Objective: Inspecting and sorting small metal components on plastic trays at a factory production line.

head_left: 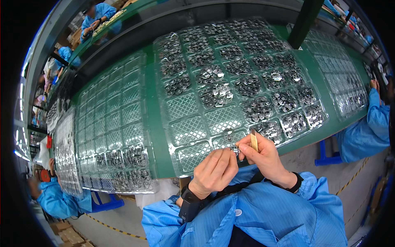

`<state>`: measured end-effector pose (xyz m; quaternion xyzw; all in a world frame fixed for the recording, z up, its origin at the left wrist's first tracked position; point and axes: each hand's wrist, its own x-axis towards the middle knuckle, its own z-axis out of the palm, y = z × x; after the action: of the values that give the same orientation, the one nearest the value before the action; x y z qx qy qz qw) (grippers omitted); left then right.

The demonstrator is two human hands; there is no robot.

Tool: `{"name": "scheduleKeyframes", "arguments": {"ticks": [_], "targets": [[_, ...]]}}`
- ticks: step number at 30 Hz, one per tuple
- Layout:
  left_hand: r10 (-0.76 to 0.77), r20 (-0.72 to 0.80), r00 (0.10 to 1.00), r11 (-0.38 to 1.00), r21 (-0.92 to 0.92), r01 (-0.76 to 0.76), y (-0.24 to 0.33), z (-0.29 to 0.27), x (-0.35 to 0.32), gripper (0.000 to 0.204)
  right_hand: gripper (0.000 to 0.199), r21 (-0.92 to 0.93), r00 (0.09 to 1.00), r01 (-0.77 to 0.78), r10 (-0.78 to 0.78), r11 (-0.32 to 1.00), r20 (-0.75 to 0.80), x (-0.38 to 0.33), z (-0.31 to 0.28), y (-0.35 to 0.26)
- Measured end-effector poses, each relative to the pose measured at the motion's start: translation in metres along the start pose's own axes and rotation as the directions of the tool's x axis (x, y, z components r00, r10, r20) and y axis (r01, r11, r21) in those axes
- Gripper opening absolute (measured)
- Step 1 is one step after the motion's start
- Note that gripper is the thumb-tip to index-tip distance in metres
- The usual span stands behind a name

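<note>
My left hand [214, 171] pinches a small shiny metal part [235, 150] between its thumb and fingertips. My right hand [265, 158] meets it there, its fingertips closed at the part's right side. A slim yellow tool with a dark tip [254, 142] is tucked in the right hand and points up and away from me. Both hands are over the near edge of a large clear compartment tray [164, 127]. Small dark metal pieces [257, 109] fill many of its compartments, while several at the near left show bare cross-hatched bottoms. The part's finer shape is hidden by my fingers.
A second clear tray [111, 115] lies to the left on the green table [154, 94], and another tray [339, 74] to the right. A dark post [304, 24] rises behind my tray. Co-workers in blue sit at the left [59, 199] and right [366, 131].
</note>
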<state>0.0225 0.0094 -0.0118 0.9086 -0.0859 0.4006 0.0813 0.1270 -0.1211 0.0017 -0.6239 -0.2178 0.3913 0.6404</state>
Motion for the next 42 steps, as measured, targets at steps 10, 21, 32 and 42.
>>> {"name": "scheduleKeyframes", "arguments": {"ticks": [10, 21, 32, 42], "targets": [[-0.515, -0.363, 0.776, 0.808, 0.097, 0.581, -0.054, -0.095, -0.052, 0.019, 0.015, -0.095, 0.988, 0.082, -0.093, 0.992, -0.123, -0.005, 0.001, 0.01], [-0.727, -0.595, 0.342, 0.214, 0.276, 0.937, -0.153, -0.235, -0.193, 0.011, 0.018, -0.146, 0.993, 0.062, -0.075, 0.987, -0.089, 0.005, 0.001, 0.02], [-0.832, -0.483, 0.273, 0.205, 0.19, 0.96, -0.176, -0.232, -0.21, 0.011, 0.018, -0.177, 0.983, 0.092, -0.118, 0.98, -0.142, 0.007, 0.004, 0.027], [-0.727, -0.463, 0.508, 0.242, 0.52, 0.819, -0.171, -0.238, -0.214, 0.008, 0.018, -0.195, 0.983, 0.064, -0.095, 0.979, -0.157, 0.007, 0.005, 0.024]]}}
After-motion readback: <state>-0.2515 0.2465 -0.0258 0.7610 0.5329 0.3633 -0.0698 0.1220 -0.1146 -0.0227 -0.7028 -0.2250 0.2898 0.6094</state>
